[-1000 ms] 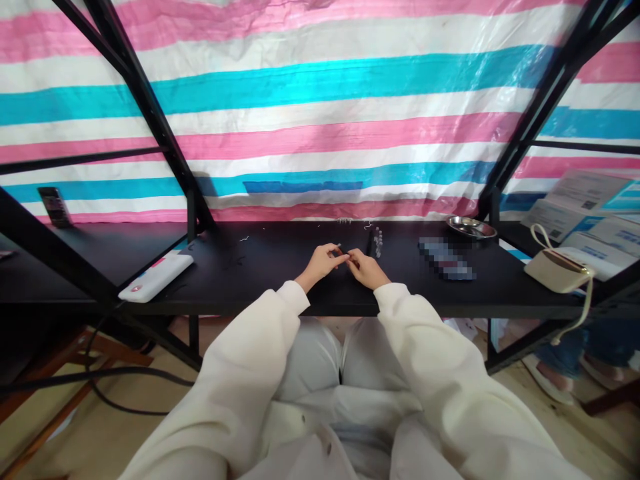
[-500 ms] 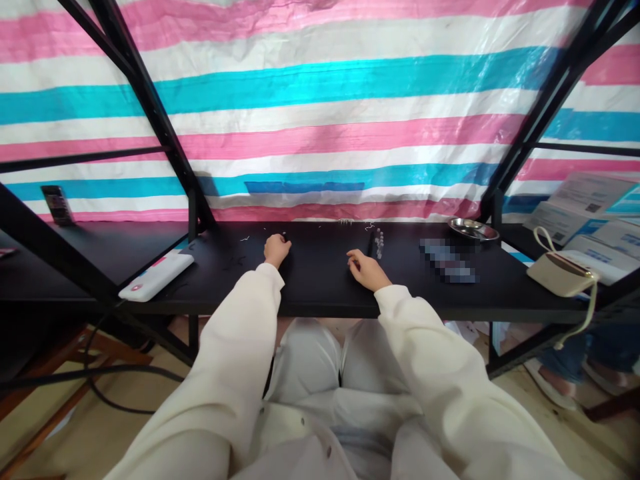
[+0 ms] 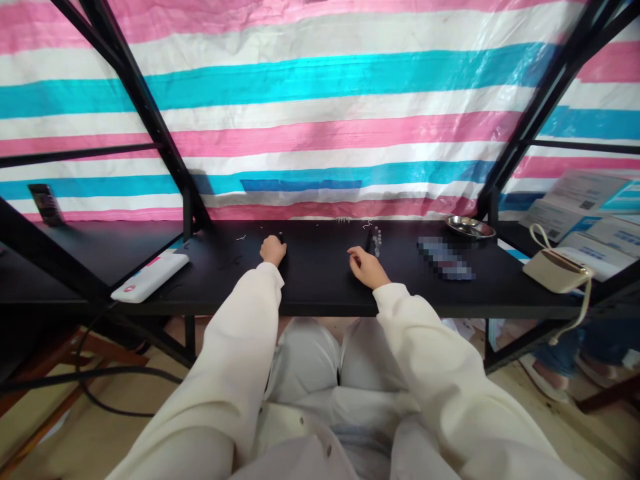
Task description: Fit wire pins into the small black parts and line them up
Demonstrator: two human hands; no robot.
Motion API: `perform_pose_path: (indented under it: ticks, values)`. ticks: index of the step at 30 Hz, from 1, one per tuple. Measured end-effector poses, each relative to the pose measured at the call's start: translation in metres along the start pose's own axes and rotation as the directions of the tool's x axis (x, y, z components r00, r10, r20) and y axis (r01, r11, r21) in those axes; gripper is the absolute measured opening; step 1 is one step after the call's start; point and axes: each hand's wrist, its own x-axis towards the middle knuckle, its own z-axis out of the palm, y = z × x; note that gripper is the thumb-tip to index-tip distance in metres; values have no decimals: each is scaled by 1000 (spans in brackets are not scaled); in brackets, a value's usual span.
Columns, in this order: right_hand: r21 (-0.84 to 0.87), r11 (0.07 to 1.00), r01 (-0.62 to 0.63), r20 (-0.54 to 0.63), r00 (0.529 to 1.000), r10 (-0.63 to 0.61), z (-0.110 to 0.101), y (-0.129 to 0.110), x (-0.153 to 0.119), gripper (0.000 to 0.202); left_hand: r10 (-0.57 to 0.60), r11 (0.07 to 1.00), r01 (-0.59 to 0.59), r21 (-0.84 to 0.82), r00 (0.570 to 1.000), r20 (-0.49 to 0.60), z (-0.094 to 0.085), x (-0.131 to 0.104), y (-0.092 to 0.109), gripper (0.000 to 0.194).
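Observation:
My left hand (image 3: 273, 250) is closed on the black table (image 3: 320, 280). A small dark thing with a pale tip (image 3: 281, 237) pokes out by its fingers; its kind is hard to make out. Further right, my right hand (image 3: 369, 267) rests on the tabletop with loosely bent fingers, thumb a little apart, and nothing visible in it. Just beyond that hand lie a slim black stick-like object (image 3: 369, 240) and a row of small clear beads (image 3: 377, 241). Thin white scraps (image 3: 241, 237) lie behind my left hand.
A white power bank-like block (image 3: 150, 277) lies at left. At right are a metal dish (image 3: 470, 227), a blurred-out item (image 3: 445, 258), a beige pouch (image 3: 557, 270) and stacked boxes (image 3: 585, 200). Black frame posts (image 3: 145, 113) flank the table before a striped sheet (image 3: 320, 80).
The view has shifted slightly, moving the scene a little left. Both hands stay in nearly the same places on the table, with their poses almost unchanged.

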Motion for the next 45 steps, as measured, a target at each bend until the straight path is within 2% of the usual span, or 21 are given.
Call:
perform_pose_path:
  ticks: [3,5,8,10,13,18,20,21,23,25,27,28,29,33,37,41,45]
  values:
    - [24,998,-56,-131,990,59,-3,2,-1,22,-13,1000,13,-7,1000,5,-2,0,1,25]
    - [15,990,-144,-263,954,142,-6,4,-1,19,-26,1000,26,-1,1000,9,-4,-1,2,29]
    - [6,942,-335,-440,845,303,-12,9,0,19,-40,998,39,54,999,19,-11,-3,5,43]
    - [11,887,-461,-497,767,405,-16,13,1,22,-9,993,3,120,999,52,-18,-4,9,50]
    - [10,810,-587,-489,703,516,-19,18,4,26,76,970,-105,219,988,138,-28,-8,19,49]
    - [-67,717,-694,-387,680,622,-14,24,2,28,205,907,-285,310,942,266,-36,-31,42,37]
    - [-126,702,-701,-346,694,631,-10,27,1,28,314,879,-400,258,895,317,-32,-46,52,31]
    - [-155,701,-696,-331,705,627,-9,29,0,27,386,860,-468,207,859,338,-28,-53,56,28]
    - [-200,705,-680,-322,726,608,-6,32,-1,25,580,775,-629,60,746,327,-18,-69,66,27]
    - [-229,711,-665,-327,740,587,-5,35,-1,22,747,649,-759,-59,620,237,-6,-83,75,36]
    - [-246,710,-660,-325,746,581,-5,36,-1,21,825,551,-832,-65,532,188,6,-96,85,44]
    - [-253,707,-660,-319,747,583,-5,36,-1,22,845,516,-856,-41,501,187,12,-101,90,48]
    - [-258,706,-660,-311,749,586,-5,36,-1,23,852,498,-867,-9,487,191,17,-106,95,51]
    - [-265,699,-664,-286,747,601,-7,34,0,25,843,502,-861,83,508,177,36,-120,114,58]
    - [-255,703,-664,-286,746,601,-7,33,0,25,852,487,-864,126,502,150,48,-129,130,53]
    - [-258,702,-664,-269,747,608,-9,31,0,25,844,490,-855,169,514,154,54,-134,140,43]
    - [-282,665,-691,-205,721,662,-13,27,3,28,835,513,-839,179,536,120,53,-136,142,30]
